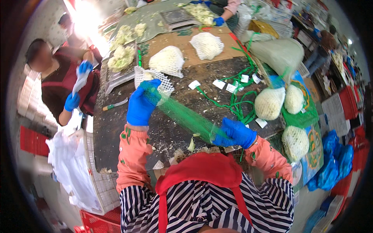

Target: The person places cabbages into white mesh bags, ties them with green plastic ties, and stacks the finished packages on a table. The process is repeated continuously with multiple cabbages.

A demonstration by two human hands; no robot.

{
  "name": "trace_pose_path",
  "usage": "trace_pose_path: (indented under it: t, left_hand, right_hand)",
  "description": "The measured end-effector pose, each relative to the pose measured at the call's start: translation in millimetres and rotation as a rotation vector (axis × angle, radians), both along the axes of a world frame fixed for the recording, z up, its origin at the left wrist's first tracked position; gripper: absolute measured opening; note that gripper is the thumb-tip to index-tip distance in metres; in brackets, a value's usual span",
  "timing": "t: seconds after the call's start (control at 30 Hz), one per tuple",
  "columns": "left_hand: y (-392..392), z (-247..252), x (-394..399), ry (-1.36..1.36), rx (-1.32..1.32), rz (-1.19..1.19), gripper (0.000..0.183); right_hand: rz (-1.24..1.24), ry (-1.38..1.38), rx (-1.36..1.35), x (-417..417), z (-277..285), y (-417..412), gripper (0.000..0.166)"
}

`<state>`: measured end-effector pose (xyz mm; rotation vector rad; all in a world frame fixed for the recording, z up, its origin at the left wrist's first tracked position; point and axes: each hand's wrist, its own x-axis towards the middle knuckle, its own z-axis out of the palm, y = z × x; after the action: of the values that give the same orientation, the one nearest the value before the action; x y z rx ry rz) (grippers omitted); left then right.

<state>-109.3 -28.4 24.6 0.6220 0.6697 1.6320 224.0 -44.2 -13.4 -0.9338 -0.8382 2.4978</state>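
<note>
Between my two blue-gloved hands stretches a green mesh net [188,115], slanting down to the right over the dark wooden table [116,125]. My left hand [142,102] grips its upper end, beside a cauliflower in white foam netting [158,81] that it partly hides. At the lower end, my right hand [234,132] has its fingers closed on the net. Beyond them sit two more foam-netted cauliflowers [167,61], [207,46] on a cardboard sheet [180,40]. Green net strips with white tags [240,107] lie just past my right hand.
Several wrapped cauliflowers [269,103] sit at the right on printed bags. A knife [115,104] lies at the left, near a metal scale [121,78] holding cauliflower. A co-worker [67,78] at the left handles white netting. Another person's gloved hand [218,21] is across the table.
</note>
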Motion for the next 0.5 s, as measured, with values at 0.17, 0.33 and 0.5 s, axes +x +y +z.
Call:
trace_pose_path:
  t: [0.17,0.33,0.5]
  left_hand:
    - [-70,31,6,0.773,0.172,-0.625,0.011]
    - [-76,20,-1,1.341,0.372,-0.789,0.026]
    - [-73,-12,-58,1.887,-0.417,-0.424,0.049]
  right_hand:
    - [0.509,-0.638,1.392,10,-20,57,0.043]
    - [0.160,-0.869,2.158,-16,-7,99,0.010]
    - [0.302,-0.855,2.205,-94,-18,91,0.026]
